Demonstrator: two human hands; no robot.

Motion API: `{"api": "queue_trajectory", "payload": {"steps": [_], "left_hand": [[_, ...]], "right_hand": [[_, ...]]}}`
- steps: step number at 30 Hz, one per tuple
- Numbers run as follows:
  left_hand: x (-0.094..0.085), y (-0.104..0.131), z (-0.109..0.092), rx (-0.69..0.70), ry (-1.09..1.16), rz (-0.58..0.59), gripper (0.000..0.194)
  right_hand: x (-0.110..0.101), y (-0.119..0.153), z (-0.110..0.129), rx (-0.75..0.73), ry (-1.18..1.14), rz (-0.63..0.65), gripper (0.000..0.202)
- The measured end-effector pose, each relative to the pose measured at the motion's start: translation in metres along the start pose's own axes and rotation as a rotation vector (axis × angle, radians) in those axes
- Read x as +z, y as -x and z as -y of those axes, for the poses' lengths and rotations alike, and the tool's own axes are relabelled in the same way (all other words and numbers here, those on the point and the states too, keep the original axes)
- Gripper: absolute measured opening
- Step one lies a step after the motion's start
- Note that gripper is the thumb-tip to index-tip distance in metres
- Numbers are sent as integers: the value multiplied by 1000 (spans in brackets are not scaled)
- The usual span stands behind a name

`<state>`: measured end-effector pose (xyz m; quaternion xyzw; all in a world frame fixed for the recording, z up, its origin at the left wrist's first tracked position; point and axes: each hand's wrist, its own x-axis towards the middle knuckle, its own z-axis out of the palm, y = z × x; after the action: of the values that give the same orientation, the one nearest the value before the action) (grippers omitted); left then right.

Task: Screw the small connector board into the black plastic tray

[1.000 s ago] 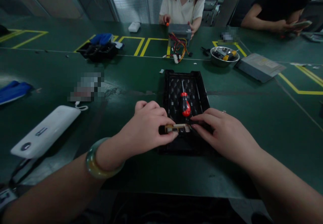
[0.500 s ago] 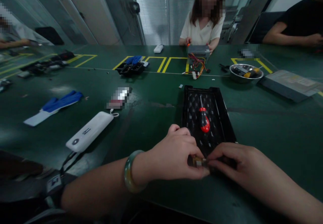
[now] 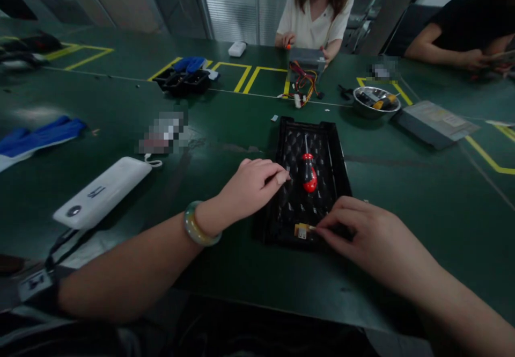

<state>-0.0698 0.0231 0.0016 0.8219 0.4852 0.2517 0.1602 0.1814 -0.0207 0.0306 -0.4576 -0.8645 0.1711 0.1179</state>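
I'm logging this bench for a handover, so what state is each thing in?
Small part: pinched by the right hand
Left hand: grip unclear
Black tray: open-topped, screwdriver inside
Screwdriver: lying, handle end nearer
White power bank: lying flat
Metal bowl: holding tools
Metal box: wires spilling out

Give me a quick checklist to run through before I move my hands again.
1. Small flat yellow-brown part with a white patch gripped: ok, the right hand pinches its right end.
2. Part over the black rectangular plastic tray: ok, at the near end.
3. Part touching the tray floor: cannot tell from this angle.
4. Left hand free of small pieces: cannot tell, its fingertips are close together.
5. Screwdriver with a red-and-black handle in hand: not ok, it lies in the tray.
6. Long white plastic device away from the tray: ok, well to the left.
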Motion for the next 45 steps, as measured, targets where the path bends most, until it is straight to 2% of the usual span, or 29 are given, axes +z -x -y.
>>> {"api": "queue_trajectory", "payload": {"steps": [5,13,23,37,45], "left_hand": [[9,-1,1,31,-21,20,30],[13,-1,2,39,-37,29,25],[15,-1,2,37,-66,33,25],[16,-1,3,42,-89,42,27],[19,-3,3,40,-110,30,25]], "right_hand": [[3,-1,5,5,-4,65,7],[16,-1,7,-48,-68,47,7],[24,-1,7,-32,-68,36,7],[25,0,4,-246,73,-29,4],[26,-3,3,-263,62,20,3]]}}
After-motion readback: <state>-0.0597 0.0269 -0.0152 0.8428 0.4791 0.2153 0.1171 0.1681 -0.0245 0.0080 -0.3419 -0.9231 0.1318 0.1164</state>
